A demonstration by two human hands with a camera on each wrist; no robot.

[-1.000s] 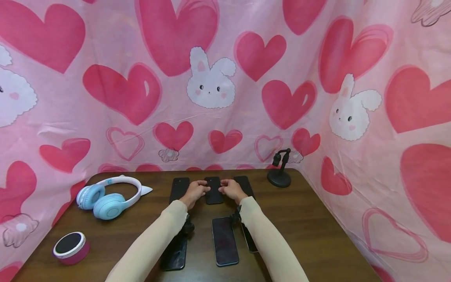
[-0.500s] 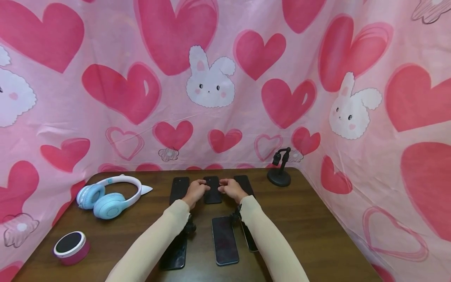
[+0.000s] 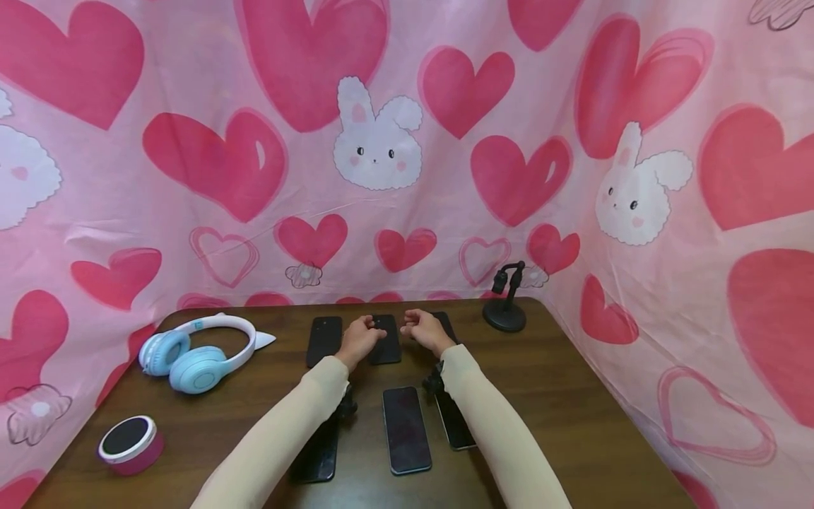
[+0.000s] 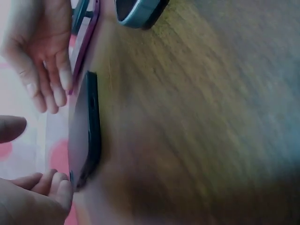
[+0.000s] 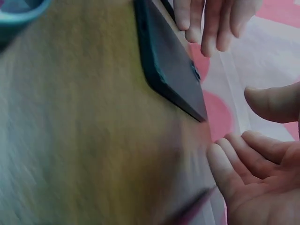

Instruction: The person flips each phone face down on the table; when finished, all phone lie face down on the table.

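6 phones (image 3: pixel 407 430), 2 hands (image 3: pixel 359 342)

Black phone (image 3: pixel 387 348) — face down, far row's middle

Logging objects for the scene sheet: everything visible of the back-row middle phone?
The phone is a slim, matte-looking black slab with rounded corners and a camera bump near its far end. It lies on the wood-look table, lengthwise front to back. The right hand is clear of it; contact with the left hand is unclear.

Left fingers (image 3: pixel 365 324), right fingers (image 3: pixel 415 316) near rear-middle black phone (image 3: pixel 387 348).
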